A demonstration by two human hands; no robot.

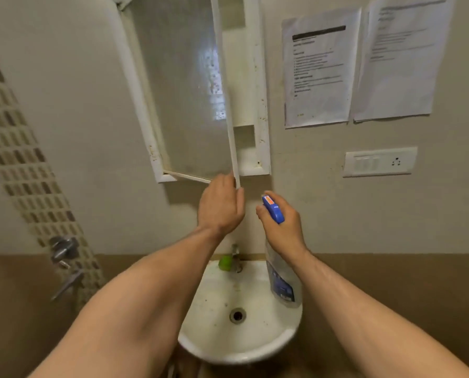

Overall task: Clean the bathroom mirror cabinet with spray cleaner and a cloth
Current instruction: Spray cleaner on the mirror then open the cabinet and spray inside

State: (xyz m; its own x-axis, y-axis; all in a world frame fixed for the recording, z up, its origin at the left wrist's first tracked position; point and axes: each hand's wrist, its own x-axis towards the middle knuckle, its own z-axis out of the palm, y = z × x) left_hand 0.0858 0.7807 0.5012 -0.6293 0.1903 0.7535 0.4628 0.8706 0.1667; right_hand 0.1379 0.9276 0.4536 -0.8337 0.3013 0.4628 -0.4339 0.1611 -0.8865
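Note:
The white mirror cabinet (262, 110) hangs on the wall above the basin. Its mirrored door (184, 105) stands swung open toward me, and spray droplets speckle the glass. My left hand (221, 205) grips the door's lower right corner. My right hand (281, 222) holds a clear spray bottle (283, 285) by its neck, with a finger near the trigger. The blue nozzle head (273, 208) points up toward the cabinet. The open shelves inside look bare. No cloth is in view.
A white basin (214, 309) with a tap (236, 255) and a green object (224, 262) sits directly below. Two printed sheets (319, 72) and a switch plate (379, 162) are on the wall to the right. Shower valves (64, 249) are mounted at left.

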